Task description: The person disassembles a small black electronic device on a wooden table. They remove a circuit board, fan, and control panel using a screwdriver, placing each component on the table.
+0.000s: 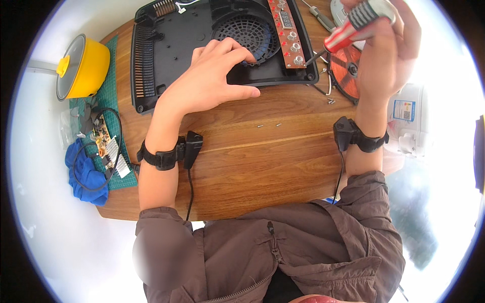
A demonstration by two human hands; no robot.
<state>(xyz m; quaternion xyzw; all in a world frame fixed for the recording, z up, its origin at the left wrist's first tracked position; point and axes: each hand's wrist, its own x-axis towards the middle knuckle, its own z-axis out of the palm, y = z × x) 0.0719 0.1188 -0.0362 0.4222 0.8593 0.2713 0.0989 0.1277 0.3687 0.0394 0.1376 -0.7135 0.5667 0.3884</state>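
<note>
A black plastic appliance housing (177, 55) lies on the wooden table, with a round fan grille (242, 31) in it. Along its right side runs a narrow brown circuit board (289, 43) with buttons and a small display. My right hand (386, 63) grips a red and grey screwdriver (356, 28), its shaft slanting down to the left. The screwdriver's tip is at the board's near right corner; I cannot tell whether it sits in a screw. My left hand (207, 81) reaches over the housing, fingers apart, fingertips by the grille and thumb outside the near edge.
A copper-coloured coil (344, 70) lies right of the housing, with a second screwdriver (319, 16) beyond. Loose screws (269, 125) are on the table. At left are a yellow pot (91, 68), a green mat (126, 174), a component board (108, 146) and blue cloth (86, 171).
</note>
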